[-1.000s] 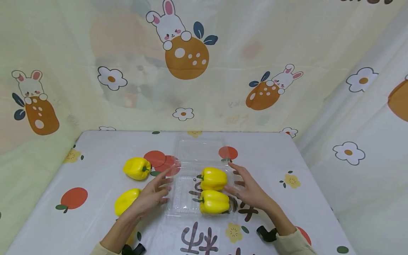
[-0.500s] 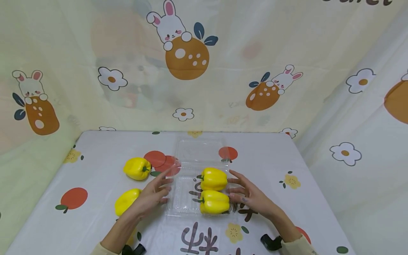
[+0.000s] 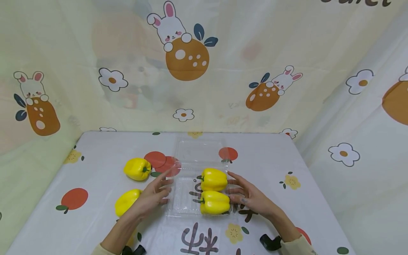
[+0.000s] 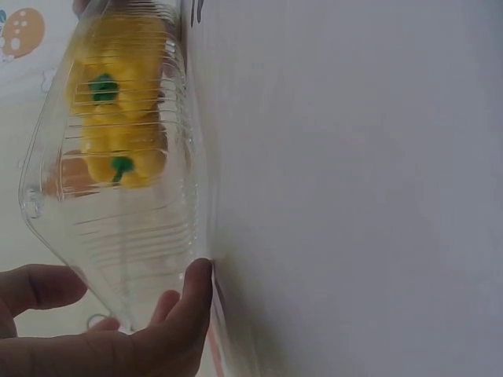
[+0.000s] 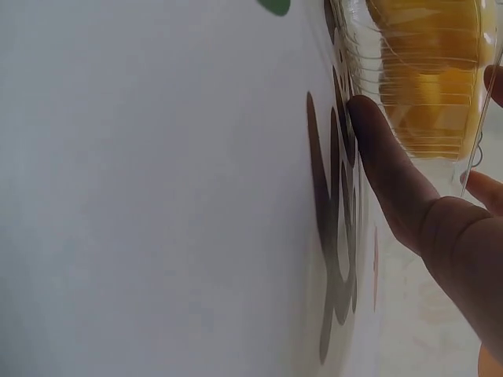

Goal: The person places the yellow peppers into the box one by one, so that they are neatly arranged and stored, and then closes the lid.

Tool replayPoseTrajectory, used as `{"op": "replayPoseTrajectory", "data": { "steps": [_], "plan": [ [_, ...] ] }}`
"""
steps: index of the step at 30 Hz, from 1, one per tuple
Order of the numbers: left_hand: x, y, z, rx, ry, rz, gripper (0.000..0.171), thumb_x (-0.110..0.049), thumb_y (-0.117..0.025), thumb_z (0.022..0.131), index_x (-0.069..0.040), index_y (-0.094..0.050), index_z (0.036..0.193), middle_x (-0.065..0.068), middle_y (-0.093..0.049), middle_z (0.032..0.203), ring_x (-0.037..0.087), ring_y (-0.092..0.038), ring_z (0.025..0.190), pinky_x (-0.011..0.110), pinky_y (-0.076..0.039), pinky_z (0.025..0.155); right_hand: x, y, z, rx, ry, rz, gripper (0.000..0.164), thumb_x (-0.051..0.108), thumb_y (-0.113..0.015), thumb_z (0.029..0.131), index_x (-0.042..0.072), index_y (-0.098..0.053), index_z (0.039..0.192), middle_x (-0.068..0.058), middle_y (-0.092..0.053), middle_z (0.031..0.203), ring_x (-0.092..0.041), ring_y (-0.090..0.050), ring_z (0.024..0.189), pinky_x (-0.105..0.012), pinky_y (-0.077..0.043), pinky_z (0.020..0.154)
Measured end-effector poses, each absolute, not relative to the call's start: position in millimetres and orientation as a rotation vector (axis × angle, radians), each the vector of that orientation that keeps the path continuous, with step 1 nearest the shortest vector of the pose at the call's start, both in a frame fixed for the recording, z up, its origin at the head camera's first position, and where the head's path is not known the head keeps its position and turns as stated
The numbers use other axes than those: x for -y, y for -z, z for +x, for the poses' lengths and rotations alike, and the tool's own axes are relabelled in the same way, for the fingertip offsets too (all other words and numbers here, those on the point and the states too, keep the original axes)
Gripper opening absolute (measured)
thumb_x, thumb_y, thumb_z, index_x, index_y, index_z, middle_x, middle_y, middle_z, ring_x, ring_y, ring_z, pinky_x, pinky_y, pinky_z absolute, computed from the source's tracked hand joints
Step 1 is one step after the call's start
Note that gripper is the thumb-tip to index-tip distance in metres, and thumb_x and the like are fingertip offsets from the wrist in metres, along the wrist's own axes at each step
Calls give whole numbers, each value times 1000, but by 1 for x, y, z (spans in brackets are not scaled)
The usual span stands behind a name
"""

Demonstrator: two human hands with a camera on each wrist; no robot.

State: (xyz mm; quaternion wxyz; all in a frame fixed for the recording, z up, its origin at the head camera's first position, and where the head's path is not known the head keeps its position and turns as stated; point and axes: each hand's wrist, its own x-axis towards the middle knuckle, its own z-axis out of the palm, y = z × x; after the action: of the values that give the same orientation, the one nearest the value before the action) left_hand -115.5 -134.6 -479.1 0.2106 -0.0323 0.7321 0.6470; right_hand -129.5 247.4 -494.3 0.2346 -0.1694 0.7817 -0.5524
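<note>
A clear plastic clamshell box (image 3: 183, 198) stands on the table with its lid (image 3: 200, 150) folded back. Two yellow bell peppers, a far one (image 3: 213, 179) and a near one (image 3: 215, 202), lie side by side in its right half, stems pointing left. My left hand (image 3: 154, 193) is at the box's left side, fingers loosely extended; in the left wrist view its fingertips (image 4: 200, 275) are right at the box's lower edge. On the opposite side, my right hand (image 3: 250, 194) has its fingers spread along the wall, and a fingertip (image 5: 365, 110) touches the box's base in the right wrist view.
Left of the box sit two more yellow peppers, one farther back (image 3: 137, 169) and one (image 3: 126, 202) partly behind my left forearm. A printed white cloth (image 3: 95, 230) covers the table. Patterned curtains (image 3: 137, 102) close off the back and sides.
My right hand has shifted slightly toward me along the box's right side, its fingers now beside the wall. The left hand, box and peppers stay where they were.
</note>
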Motion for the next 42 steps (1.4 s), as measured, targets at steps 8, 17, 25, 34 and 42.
{"op": "replayPoseTrajectory", "data": {
  "steps": [8, 17, 25, 34, 42],
  "plan": [
    [132, 479, -116, -2043, -1802, -104, 70, -7, -57, 105, -36, -36, 165, 20, -47, 162, 39, -55, 138, 47, -61, 103, -248, 497, -131, -2114, 1550, -446, 82, 23, -66, 105, 26, -18, 171, -27, -34, 167, -49, -53, 142, -53, -57, 109],
    [133, 477, -113, -2083, -1784, -112, 67, -8, -55, 106, -31, -35, 166, 20, -45, 164, 43, -51, 144, 49, -61, 105, -248, 498, -131, -2091, 1564, -424, 83, 24, -67, 105, 27, -17, 171, -26, -32, 168, -49, -51, 144, -50, -58, 109],
    [140, 462, -112, -2166, -1797, -107, 65, -13, -52, 108, -21, -28, 168, 21, -40, 165, 46, -50, 146, 50, -59, 108, -249, 498, -132, -2069, 1574, -446, 81, 22, -65, 106, 26, -16, 171, -26, -33, 168, -50, -50, 145, -52, -57, 110],
    [168, 435, -109, -2297, -1766, 24, 58, -17, -53, 110, -21, -35, 165, 14, -44, 165, 40, -47, 150, 44, -56, 112, -249, 497, -132, -2061, 1578, -448, 81, 21, -64, 106, 24, -16, 171, -26, -33, 168, -50, -49, 145, -53, -56, 110],
    [196, 419, -99, -2497, -1603, 117, 48, -21, -57, 109, -14, -49, 156, 11, -50, 162, 40, -54, 144, 41, -58, 108, -249, 499, -131, -2069, 1577, -467, 81, 21, -64, 106, 22, -15, 171, -26, -33, 168, -50, -50, 144, -53, -57, 110]
  ]
}}
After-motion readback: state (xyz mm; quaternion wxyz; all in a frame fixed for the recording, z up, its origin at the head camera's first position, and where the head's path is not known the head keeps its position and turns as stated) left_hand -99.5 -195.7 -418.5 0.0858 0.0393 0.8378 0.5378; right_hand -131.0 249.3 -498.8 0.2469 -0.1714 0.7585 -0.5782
